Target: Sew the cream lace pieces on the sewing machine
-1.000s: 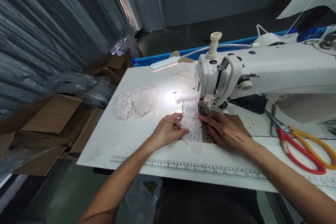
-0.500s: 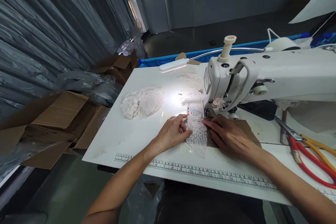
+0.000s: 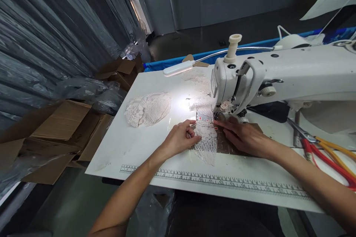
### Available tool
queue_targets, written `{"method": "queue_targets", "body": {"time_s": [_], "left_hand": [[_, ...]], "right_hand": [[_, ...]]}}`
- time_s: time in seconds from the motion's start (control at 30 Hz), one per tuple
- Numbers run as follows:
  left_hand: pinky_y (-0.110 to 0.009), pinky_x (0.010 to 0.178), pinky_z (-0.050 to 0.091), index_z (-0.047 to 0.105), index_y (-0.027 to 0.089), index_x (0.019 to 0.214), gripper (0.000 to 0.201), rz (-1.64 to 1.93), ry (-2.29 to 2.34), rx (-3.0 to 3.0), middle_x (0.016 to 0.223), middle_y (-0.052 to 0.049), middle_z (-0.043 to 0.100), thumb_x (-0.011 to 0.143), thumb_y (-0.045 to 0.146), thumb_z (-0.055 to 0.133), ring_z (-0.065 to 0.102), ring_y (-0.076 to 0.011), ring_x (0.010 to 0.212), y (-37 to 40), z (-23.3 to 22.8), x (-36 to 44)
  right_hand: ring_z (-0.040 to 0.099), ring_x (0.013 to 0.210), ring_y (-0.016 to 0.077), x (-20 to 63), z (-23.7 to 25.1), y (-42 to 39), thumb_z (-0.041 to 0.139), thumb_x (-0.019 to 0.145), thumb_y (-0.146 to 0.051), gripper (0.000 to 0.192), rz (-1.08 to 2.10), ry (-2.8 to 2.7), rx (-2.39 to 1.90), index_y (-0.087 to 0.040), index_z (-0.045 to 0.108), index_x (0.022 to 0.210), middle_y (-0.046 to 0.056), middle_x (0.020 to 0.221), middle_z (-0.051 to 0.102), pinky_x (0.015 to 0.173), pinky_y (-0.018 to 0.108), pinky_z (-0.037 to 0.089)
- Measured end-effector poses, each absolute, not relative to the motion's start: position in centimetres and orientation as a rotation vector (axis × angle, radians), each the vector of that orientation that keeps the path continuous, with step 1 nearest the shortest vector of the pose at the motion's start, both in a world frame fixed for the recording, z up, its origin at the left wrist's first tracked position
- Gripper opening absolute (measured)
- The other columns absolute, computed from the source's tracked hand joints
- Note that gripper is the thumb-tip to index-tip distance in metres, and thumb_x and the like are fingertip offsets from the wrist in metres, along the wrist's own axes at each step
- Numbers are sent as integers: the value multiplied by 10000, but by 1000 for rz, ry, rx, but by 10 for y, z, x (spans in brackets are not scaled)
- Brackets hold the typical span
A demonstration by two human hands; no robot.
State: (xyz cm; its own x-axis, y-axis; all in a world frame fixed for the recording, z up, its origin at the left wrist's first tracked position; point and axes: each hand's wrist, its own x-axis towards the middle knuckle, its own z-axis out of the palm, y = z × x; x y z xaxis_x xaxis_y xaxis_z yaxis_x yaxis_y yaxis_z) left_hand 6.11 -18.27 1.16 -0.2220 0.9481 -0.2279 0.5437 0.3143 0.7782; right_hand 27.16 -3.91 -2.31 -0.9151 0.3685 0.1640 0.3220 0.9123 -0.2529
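Observation:
A strip of white lace [image 3: 206, 141] lies on the white table under the needle of a white sewing machine [image 3: 278, 76]. My left hand [image 3: 180, 137] rests on the lace's left edge, its fingers curled and pressing the lace flat. My right hand [image 3: 244, 136] lies flat on the lace's right edge, fingertips close to the presser foot [image 3: 217, 115]. A small tag with red marks [image 3: 204, 118] sits on the lace just before the foot. A brown card [image 3: 231, 144] lies under my right hand.
A second lace piece [image 3: 147, 107] lies left of the machine under a gooseneck lamp [image 3: 178, 67]. Red and yellow scissors [image 3: 330, 154] lie at the right. A printed ruler [image 3: 217, 181] runs along the table's front edge. Cardboard boxes [image 3: 58, 129] and plastic sheeting stand at the left.
Both hands stay on the lace by the presser foot, with my right fingertips slightly nearer the foot. The view has shifted a little with my head.

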Motion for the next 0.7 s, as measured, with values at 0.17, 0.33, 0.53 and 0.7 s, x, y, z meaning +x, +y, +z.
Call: {"method": "queue_targets", "body": {"time_s": [0.17,0.33,0.53,0.7], "left_hand": [[-239,555,433,484,178,1321,628,736,1869,1286,763,6,657,784,440,676,557,-117,585,-181,10,59],[-237,540,431,471,177,1331,648,713,1854,1270,764,5,655,784,456,679,554,-116,581,-180,13,59],[-236,542,433,474,186,1329,639,701,1860,1265,761,10,647,782,436,690,548,-112,586,-181,12,59],[-245,568,453,463,182,1339,628,714,1842,1253,768,5,650,798,420,676,574,-119,615,-181,12,59]], "right_hand": [[592,754,153,280,-27,-41,386,952,-253,400,474,-2752,-334,-266,582,1300,103,1059,613,666,290,516],[592,813,184,279,-35,-43,411,924,-238,396,481,-2730,-351,-228,605,1269,121,1084,588,737,368,547],[574,907,209,281,-35,-47,395,922,-201,417,487,-2693,-350,-222,586,1292,128,1079,573,803,404,540],[549,1009,215,288,-31,-53,435,912,-193,419,544,-2723,-240,-313,586,1283,96,1116,551,861,409,510]]}}
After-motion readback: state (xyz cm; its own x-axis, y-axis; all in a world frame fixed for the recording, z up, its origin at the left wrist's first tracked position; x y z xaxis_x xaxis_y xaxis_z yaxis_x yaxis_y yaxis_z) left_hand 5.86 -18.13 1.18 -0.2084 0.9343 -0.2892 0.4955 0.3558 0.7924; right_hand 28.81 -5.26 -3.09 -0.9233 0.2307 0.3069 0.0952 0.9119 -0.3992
